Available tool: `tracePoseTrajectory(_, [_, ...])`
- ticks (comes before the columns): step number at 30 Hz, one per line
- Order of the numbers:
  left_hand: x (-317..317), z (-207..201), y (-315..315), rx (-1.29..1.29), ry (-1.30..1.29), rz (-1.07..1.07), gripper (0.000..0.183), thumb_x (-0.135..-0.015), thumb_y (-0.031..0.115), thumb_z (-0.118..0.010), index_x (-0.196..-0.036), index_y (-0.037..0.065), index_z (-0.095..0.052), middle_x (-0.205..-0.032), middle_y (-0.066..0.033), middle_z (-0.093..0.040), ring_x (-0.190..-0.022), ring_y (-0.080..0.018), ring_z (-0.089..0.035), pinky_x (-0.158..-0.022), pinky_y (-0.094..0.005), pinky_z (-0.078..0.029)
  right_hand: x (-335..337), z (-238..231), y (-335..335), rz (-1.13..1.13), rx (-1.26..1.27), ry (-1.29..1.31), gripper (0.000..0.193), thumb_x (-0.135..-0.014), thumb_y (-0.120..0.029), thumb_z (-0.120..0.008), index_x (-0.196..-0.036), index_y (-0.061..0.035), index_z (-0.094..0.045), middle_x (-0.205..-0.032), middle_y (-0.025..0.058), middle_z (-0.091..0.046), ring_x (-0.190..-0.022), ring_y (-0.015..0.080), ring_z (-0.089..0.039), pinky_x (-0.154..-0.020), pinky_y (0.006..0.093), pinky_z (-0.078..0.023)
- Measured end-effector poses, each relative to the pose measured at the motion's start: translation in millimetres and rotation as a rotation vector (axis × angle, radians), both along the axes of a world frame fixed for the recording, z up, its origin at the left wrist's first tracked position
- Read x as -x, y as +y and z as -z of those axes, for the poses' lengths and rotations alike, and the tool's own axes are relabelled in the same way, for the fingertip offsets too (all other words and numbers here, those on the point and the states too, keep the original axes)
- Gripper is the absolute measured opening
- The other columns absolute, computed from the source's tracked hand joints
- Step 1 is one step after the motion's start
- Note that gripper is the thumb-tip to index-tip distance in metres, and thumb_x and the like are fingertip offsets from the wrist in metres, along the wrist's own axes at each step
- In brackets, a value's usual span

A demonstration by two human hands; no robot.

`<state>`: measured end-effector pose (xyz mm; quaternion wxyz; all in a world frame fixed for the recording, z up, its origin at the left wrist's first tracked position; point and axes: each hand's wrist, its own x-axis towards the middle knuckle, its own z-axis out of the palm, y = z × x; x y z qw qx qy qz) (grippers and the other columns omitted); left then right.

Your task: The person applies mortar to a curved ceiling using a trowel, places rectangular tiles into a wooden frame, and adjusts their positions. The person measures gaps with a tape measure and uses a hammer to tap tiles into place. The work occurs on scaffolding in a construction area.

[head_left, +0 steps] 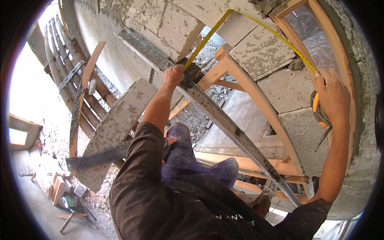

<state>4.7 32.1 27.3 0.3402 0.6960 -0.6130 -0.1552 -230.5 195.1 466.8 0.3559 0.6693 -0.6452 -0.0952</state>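
Observation:
My left hand (174, 76) is closed on one end of a yellow tape measure blade (208, 36), beside a long mortar-smeared metal bar (224, 120) that slants across the view. The blade rises from there, bends sharply near a block's edge, and slopes down right across the wall. My right hand (334, 94) grips the tape's black and orange case (319, 110) near the upright of a wooden window frame (342, 48). A black strap dangles from the case. Below my left arm lies a handsaw (100, 156), its orange and black handle partly hidden by my sleeve.
Pale blocks (262, 52) with rough mortar form the wall. A second wooden frame (256, 94) stands in an opening below them. To the left are a tilted block slab (120, 124), a wooden strip (89, 76) and lashed bamboo poles (66, 80). Rubble and timber scraps (58, 190) lie lower left.

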Motion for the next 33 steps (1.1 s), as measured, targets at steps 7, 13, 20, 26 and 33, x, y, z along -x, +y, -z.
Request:
tracePoseTrajectory(7, [7,5,-5,0.116,-0.008,0.001,0.018,-0.088,0.024,-0.050,-0.092,0.013,-0.064,-0.094,-0.0088,-0.065,-0.091,-0.0298,-0.062,-0.077,-0.0413,-0.048,3,-1,2,-0.026,0.010,-0.028,0.037,-0.090,-0.029,-0.044,-0.113,-0.0057,-0.059,-0.097,0.0172,-0.057,-0.093,0.0324,-0.058,-0.081,0.0425,-0.044])
tracePoseTrajectory(13, [-21,6,5,0.112,-0.050,-0.052,0.017,-0.086,0.022,-0.050,-0.088,0.014,-0.064,-0.089,-0.0077,-0.066,-0.083,-0.0305,-0.064,-0.069,-0.0423,-0.051,13,5,-17,-0.137,0.035,0.053,0.038,-0.093,-0.032,-0.041,-0.114,-0.0049,-0.058,-0.102,0.0167,-0.059,-0.095,0.0351,-0.057,-0.082,0.0438,-0.043])
tracePoseTrajectory(20, [-119,-32,89,0.276,0.021,0.010,0.021,-0.086,0.027,-0.056,-0.097,0.014,-0.068,-0.096,-0.0050,-0.067,-0.086,-0.0254,-0.064,-0.072,-0.0366,-0.051,69,46,-7,-0.315,0.019,-0.171,0.034,-0.095,-0.029,-0.044,-0.109,-0.0025,-0.060,-0.096,0.0170,-0.060,-0.086,0.0278,-0.060,-0.074,0.0354,-0.046])
tracePoseTrajectory(26, [-218,-31,223,-0.127,-0.127,-0.138,0.023,-0.085,0.027,-0.059,-0.099,0.011,-0.068,-0.099,-0.0083,-0.066,-0.088,-0.0266,-0.063,-0.079,-0.0381,-0.049,12,183,-23,-0.361,-0.394,-0.646,0.032,-0.093,-0.030,-0.045,-0.093,-0.0020,-0.061,-0.088,0.0187,-0.061,-0.081,0.0343,-0.059,-0.068,0.0418,-0.044])
tracePoseTrajectory(33, [-223,0,241,-0.375,-0.120,-0.193,0.026,-0.083,0.027,-0.059,-0.100,0.010,-0.068,-0.096,-0.0132,-0.066,-0.089,-0.0285,-0.063,-0.081,-0.0389,-0.047,-36,325,-35,-0.184,-0.731,-0.729,0.035,-0.088,-0.032,-0.041,-0.088,-0.0039,-0.061,-0.090,0.0223,-0.062,-0.086,0.0414,-0.059,-0.076,0.0492,-0.045])
